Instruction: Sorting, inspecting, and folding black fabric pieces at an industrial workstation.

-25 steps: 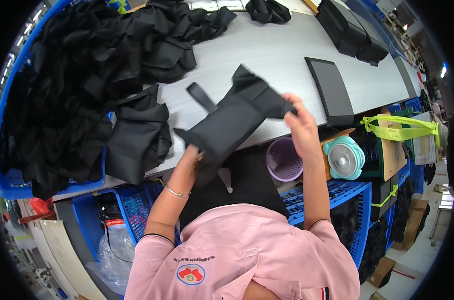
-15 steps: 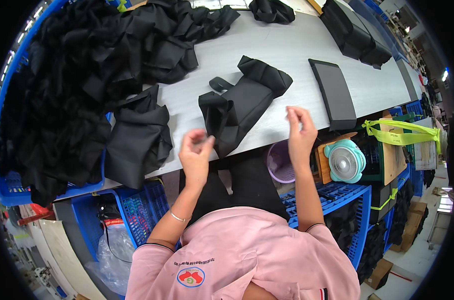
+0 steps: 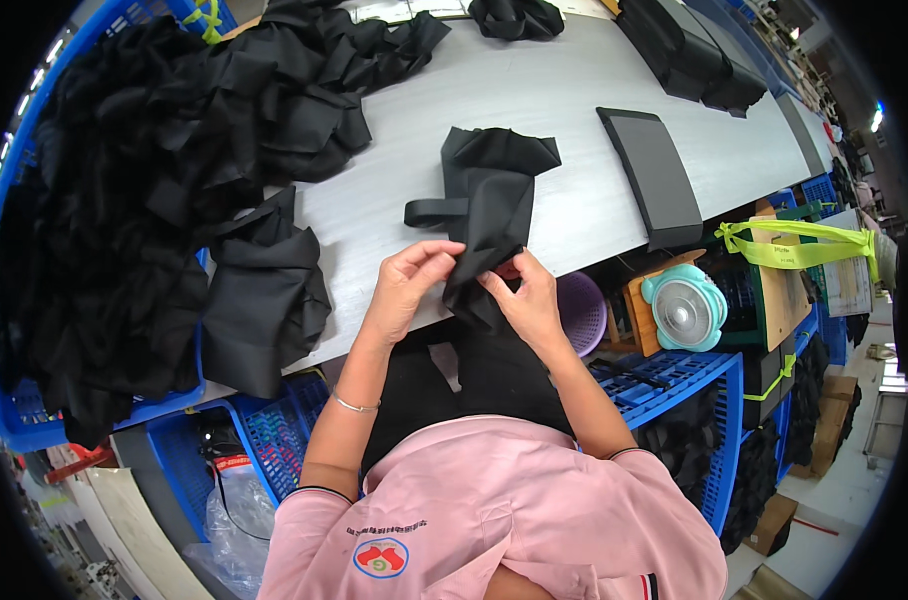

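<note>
A black fabric piece, shaped like a small bag or cover (image 3: pixel 494 205), lies at the table's front edge with its near end hanging over. A strap loop (image 3: pixel 434 212) sticks out from its left side. My left hand (image 3: pixel 404 288) pinches the fabric's left edge between thumb and fingers. On the opposite side my right hand (image 3: pixel 527 302) grips the near end, the thumb in front and some fingertips hidden by the cloth. Another black fabric piece (image 3: pixel 264 310) rests to the left, beside a blue crate (image 3: pixel 34 425) heaped with black fabric (image 3: pixel 164 200).
A flat dark grey panel (image 3: pixel 656 180) lies on the right of the grey table (image 3: pixel 574 80). Stacked black pieces (image 3: pixel 689 50) stand at the far right. Below the edge are a purple basket (image 3: pixel 582 312), a teal fan (image 3: pixel 686 308) and blue crates (image 3: pixel 664 390).
Both hands were apart from the fabric piece and have come together onto its near end. The piece has turned more upright, nearer to me, its strap loop now lower.
</note>
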A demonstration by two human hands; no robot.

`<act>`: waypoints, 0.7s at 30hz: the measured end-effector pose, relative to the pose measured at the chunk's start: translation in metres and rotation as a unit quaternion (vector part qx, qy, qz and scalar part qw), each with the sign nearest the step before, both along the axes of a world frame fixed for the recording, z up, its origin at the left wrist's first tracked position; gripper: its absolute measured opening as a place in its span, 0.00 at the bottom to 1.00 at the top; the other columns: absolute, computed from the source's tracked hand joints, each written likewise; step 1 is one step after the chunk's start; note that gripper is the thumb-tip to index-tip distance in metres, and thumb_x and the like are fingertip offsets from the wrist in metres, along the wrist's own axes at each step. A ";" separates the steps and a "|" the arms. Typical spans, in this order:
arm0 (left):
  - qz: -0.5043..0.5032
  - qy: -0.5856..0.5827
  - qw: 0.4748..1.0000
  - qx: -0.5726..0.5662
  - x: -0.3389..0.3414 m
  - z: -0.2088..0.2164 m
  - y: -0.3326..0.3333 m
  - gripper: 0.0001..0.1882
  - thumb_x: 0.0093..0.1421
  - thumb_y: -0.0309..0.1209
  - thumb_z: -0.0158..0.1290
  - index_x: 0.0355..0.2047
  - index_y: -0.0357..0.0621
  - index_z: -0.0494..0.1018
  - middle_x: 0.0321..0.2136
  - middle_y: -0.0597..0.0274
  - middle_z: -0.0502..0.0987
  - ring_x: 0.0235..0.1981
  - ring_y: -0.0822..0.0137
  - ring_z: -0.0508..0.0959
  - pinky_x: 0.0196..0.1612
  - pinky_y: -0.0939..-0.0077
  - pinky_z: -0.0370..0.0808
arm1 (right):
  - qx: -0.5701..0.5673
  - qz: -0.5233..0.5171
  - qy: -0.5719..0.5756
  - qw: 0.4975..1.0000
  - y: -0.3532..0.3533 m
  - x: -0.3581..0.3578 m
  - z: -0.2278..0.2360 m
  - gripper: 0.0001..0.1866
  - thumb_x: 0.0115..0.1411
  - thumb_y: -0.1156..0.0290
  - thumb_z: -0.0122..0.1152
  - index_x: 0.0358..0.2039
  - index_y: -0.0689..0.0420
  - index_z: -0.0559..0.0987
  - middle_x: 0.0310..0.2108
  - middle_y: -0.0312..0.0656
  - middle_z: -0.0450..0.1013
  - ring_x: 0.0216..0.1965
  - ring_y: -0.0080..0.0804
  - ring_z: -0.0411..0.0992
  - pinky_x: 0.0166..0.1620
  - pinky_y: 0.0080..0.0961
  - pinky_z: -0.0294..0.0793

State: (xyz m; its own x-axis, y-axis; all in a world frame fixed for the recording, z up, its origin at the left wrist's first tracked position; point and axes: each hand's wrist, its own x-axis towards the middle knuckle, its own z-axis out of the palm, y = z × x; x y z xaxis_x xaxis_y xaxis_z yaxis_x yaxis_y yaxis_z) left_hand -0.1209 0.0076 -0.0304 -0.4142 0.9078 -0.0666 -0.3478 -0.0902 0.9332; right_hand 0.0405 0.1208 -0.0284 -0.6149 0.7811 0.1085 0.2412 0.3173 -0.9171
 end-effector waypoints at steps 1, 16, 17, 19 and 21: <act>-0.006 -0.031 0.999 -0.008 0.001 0.001 0.004 0.11 0.61 0.28 0.61 0.44 0.38 0.81 0.34 0.68 0.79 0.34 0.78 0.75 0.41 0.82 0.72 | 0.007 -0.016 0.012 1.000 0.000 0.000 -0.004 0.12 0.52 0.72 0.71 0.34 0.63 0.78 0.30 0.45 0.75 0.31 0.39 0.76 0.35 0.30 0.73; -0.070 0.306 0.948 -0.058 0.016 0.035 0.034 0.14 0.50 0.27 0.68 0.27 0.40 0.71 0.25 0.71 0.66 0.25 0.79 0.64 0.29 0.83 0.65 | 0.241 -0.080 -0.128 0.959 -0.013 -0.018 -0.008 0.12 0.46 0.73 0.67 0.32 0.60 0.76 0.32 0.43 0.72 0.37 0.50 0.72 0.38 0.44 0.70; -0.077 0.306 0.947 -0.067 0.019 0.041 0.035 0.15 0.51 0.25 0.67 0.26 0.41 0.68 0.26 0.71 0.65 0.25 0.79 0.64 0.29 0.83 0.65 | 0.248 -0.076 -0.106 0.960 -0.010 -0.016 -0.013 0.11 0.47 0.72 0.67 0.31 0.59 0.76 0.31 0.44 0.72 0.36 0.50 0.72 0.37 0.44 0.70; -0.030 0.332 0.942 -0.047 0.023 0.040 0.032 0.13 0.51 0.20 0.62 0.25 0.41 0.65 0.25 0.71 0.64 0.26 0.79 0.64 0.29 0.83 0.64 | 0.200 -0.060 -0.090 0.974 0.003 -0.012 -0.013 0.10 0.48 0.70 0.67 0.30 0.58 0.76 0.30 0.44 0.72 0.33 0.49 0.73 0.35 0.44 0.70; 0.169 0.371 0.913 -0.027 0.007 0.019 0.028 0.10 0.51 0.16 0.57 0.26 0.41 0.67 0.25 0.69 0.67 0.23 0.78 0.66 0.27 0.81 0.65 | 0.159 -0.127 -0.034 0.978 0.018 -0.004 0.001 0.07 0.50 0.73 0.64 0.27 0.56 0.74 0.28 0.45 0.71 0.26 0.46 0.72 0.30 0.41 0.70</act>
State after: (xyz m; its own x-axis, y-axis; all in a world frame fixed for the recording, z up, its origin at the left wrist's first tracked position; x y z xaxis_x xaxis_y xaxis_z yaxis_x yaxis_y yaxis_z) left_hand -0.1141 0.0354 -0.0111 -0.6204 0.7228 0.3043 0.4200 -0.0215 0.9073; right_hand 0.0367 0.1393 -0.0276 -0.4193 0.8429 0.3371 0.4069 0.5064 -0.7602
